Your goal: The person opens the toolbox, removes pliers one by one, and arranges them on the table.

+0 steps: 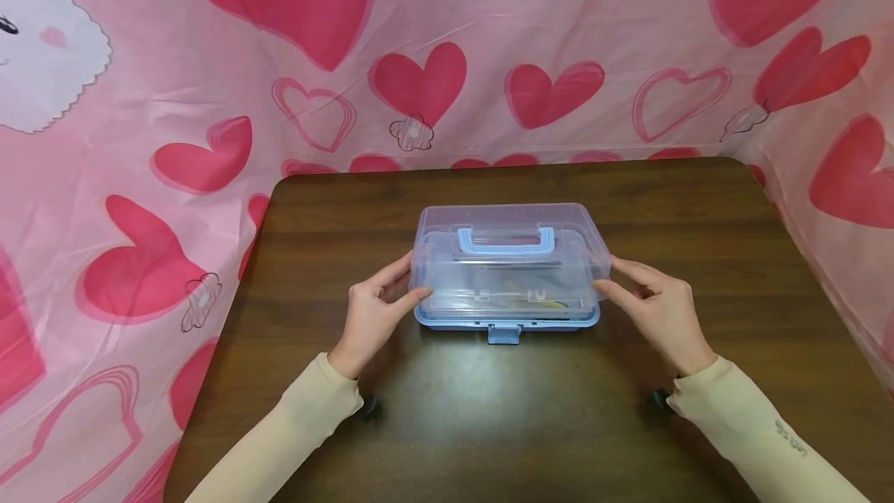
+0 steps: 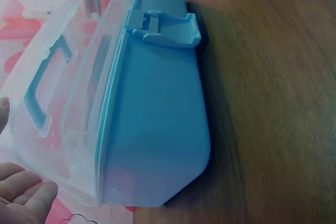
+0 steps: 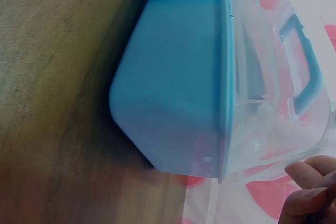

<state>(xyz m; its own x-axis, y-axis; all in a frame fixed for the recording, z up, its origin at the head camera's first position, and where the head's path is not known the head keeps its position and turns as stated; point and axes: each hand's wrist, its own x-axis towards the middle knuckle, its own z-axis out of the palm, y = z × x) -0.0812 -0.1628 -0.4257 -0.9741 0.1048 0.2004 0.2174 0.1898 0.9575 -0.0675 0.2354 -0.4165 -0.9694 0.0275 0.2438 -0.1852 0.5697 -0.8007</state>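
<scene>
A storage box stands at the middle of the table, with a light blue base [image 2: 157, 98] and a clear lid [image 1: 503, 286]. A blue carrying handle [image 1: 506, 244] lies on the lid's top. At the front, the blue latch [image 1: 504, 334] is folded outward, away from the lid. My left hand [image 1: 373, 317] grips the lid's left end, thumb toward the front and fingers along the side. On the opposite end my right hand [image 1: 656, 309] holds the lid in a similar way. Contents show only faintly through the plastic, among them something yellow.
The box rests on a dark brown wooden table [image 1: 335, 216] with rounded far corners. Behind it and along both sides hangs a pink cloth [image 1: 489, 37] printed with hearts. Bare tabletop shows between the box and my forearms.
</scene>
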